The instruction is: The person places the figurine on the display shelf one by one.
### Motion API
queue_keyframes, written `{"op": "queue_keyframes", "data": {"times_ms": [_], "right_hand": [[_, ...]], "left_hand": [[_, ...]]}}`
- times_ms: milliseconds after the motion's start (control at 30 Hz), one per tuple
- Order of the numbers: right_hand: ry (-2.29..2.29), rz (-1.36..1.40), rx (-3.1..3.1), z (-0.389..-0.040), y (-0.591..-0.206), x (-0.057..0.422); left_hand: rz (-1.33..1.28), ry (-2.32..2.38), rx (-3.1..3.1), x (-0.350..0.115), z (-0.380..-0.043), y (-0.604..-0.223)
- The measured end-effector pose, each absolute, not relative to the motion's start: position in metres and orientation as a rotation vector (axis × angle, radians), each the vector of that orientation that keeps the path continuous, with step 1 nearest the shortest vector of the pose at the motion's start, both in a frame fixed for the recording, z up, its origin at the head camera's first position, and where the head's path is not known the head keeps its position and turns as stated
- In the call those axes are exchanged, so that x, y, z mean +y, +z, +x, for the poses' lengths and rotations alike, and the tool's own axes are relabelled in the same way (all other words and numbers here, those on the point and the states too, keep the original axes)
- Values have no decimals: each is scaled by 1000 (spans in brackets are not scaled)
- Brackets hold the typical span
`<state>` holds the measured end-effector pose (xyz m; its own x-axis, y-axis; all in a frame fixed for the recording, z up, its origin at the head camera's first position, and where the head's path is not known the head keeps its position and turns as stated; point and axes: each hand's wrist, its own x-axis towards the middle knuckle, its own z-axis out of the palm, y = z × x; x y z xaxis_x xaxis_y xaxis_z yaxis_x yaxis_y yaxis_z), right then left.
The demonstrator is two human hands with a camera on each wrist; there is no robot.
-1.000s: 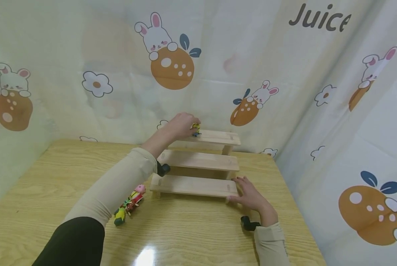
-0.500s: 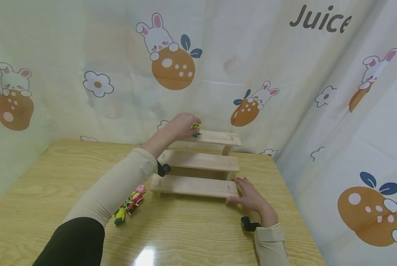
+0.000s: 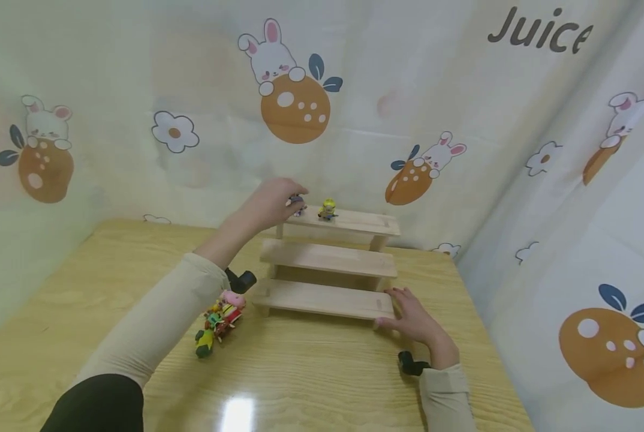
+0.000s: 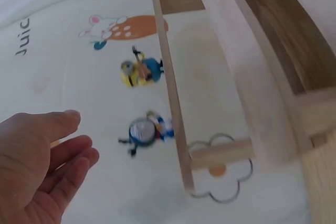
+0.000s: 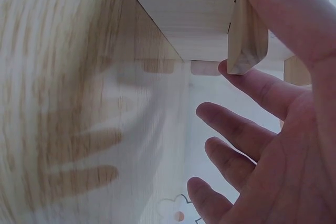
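Note:
On the top board of a three-tier wooden display shelf (image 3: pixel 327 257) stand two small figurines. One is a yellow minion (image 3: pixel 328 209) with a guitar; left of it is a blue-and-white figurine (image 4: pixel 144 131) with a rounded dark-blue head. My left hand (image 3: pixel 270 204) overlaps the blue one in the head view. The left wrist view shows that hand (image 4: pixel 44 163) a gap away from both figurines, fingers loosely bent and holding nothing. At the lowest board's right end, my right hand (image 3: pixel 416 321) grips the corner between thumb and index finger, its other fingers spread.
A cluster of colourful figurines (image 3: pixel 222 318) lies on the wood-grain table (image 3: pixel 311 378), left of the shelf and close beside my left forearm. A printed curtain (image 3: pixel 214 168) hangs right behind the shelf and along both sides.
My left hand has come off the minion and shifted left, uncovering it on the top board. The blue-and-white figurine now shows too. My right hand keeps its grip; the head view has turned slightly.

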<state>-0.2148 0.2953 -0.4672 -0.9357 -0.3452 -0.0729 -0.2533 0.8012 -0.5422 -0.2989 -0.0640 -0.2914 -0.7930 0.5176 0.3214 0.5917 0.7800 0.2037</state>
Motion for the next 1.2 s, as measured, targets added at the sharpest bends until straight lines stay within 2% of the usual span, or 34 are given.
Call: {"op": "queue_keyframes", "data": {"times_ms": [400,667,1067,1200], "right_hand": [[-800,-501,2830,-218,-470,295],[-826,-455,2796,-220,-472,294],[-831,-461,2802,-219,-473,295],[-832,-454,2789,-220,-473,294]], "left_hand": [[-606,-501,-2724,-158,-265,-338],[-514,-629,-2800,-205,-250,-386],[-429,-756,-2935,-244,-237,-461],[-482,-894,-2931,-249,-233,-477]]}}
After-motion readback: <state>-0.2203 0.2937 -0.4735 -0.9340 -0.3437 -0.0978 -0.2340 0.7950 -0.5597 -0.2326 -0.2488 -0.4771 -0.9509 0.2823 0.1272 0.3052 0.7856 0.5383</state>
